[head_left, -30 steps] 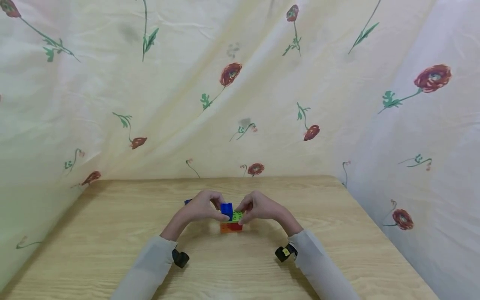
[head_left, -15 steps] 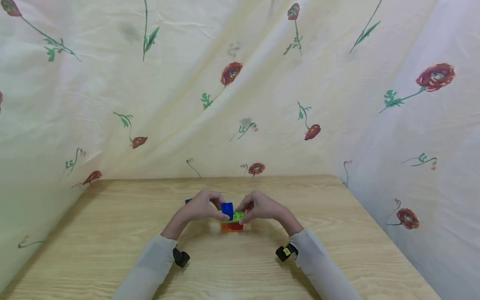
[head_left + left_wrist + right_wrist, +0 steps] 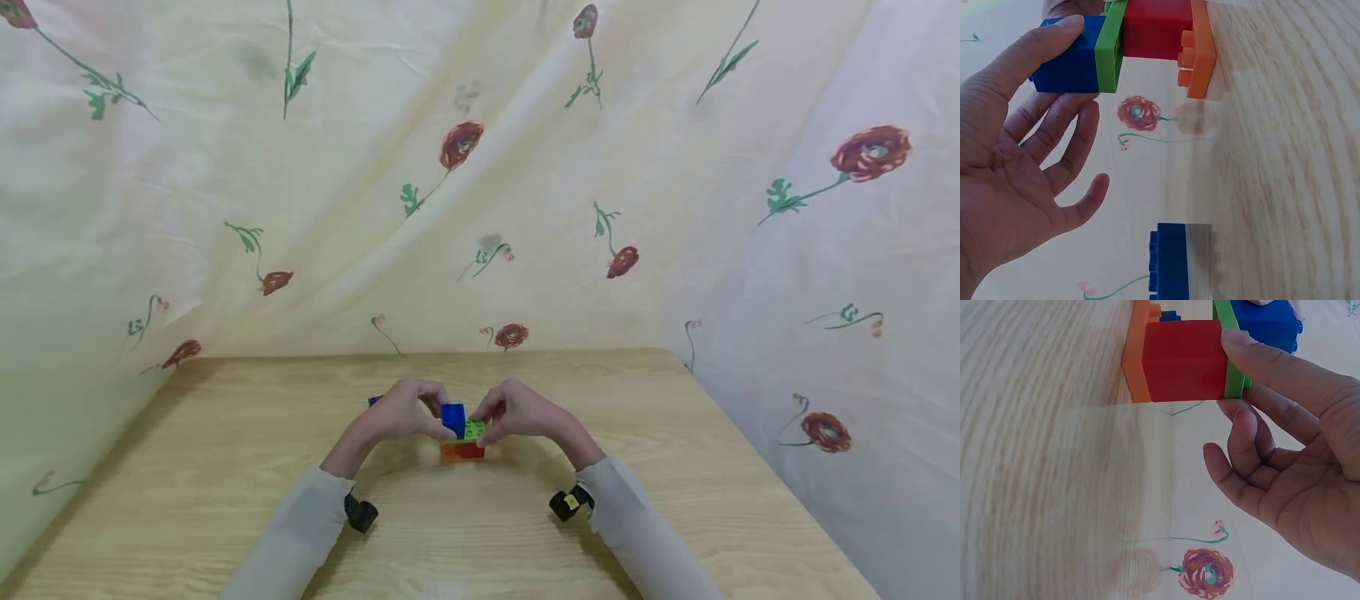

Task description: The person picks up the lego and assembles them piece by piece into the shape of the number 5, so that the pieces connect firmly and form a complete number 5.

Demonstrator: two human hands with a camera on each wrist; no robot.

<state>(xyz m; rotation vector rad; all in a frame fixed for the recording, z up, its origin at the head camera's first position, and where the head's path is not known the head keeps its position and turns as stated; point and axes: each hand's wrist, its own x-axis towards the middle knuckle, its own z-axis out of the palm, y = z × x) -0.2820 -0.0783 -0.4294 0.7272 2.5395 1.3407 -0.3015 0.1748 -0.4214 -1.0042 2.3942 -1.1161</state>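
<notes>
Danger: left hand pinches blue block, right hand pinches green brick; hard pressing on its overhang could pop it loose!

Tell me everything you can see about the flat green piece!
The flat green piece is thin, bright and looks like plastic, with round studs on top. It lies level on the red block, its left end sticking out past it. A chunky blue block sits on that left end. The right hand pinches its other end.
</notes>
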